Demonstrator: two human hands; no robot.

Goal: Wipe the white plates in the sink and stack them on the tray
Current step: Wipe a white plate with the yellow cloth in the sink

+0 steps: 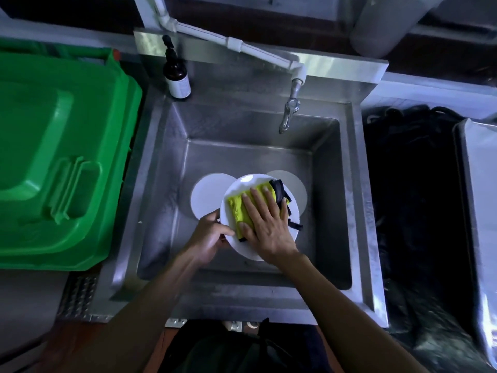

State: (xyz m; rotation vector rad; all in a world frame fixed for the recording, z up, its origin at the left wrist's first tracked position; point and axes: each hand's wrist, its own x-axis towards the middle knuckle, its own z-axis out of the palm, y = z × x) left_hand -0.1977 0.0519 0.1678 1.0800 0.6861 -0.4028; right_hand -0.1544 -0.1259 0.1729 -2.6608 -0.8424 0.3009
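Over the steel sink [357,211], the left hand [208,238] grips the rim of a white plate [242,246] while the right hand [265,222] presses a yellow cloth [238,208] flat-fingered onto it; rigid, probably slick and breakable, it seems best held by the rim.

A white plate [243,244] is covered in part by a yellow cloth [238,211] edged with black straps, and two more white plates [205,196] are seen beneath it in the grey steel sink [161,168]. A bright green bin [56,146] is seen beside the sink, and a dark brown bottle [176,72] with a white label at its corner. What appears to be black plastic sheeting [414,184] is seen on the other side, though it is too dim to be sure.
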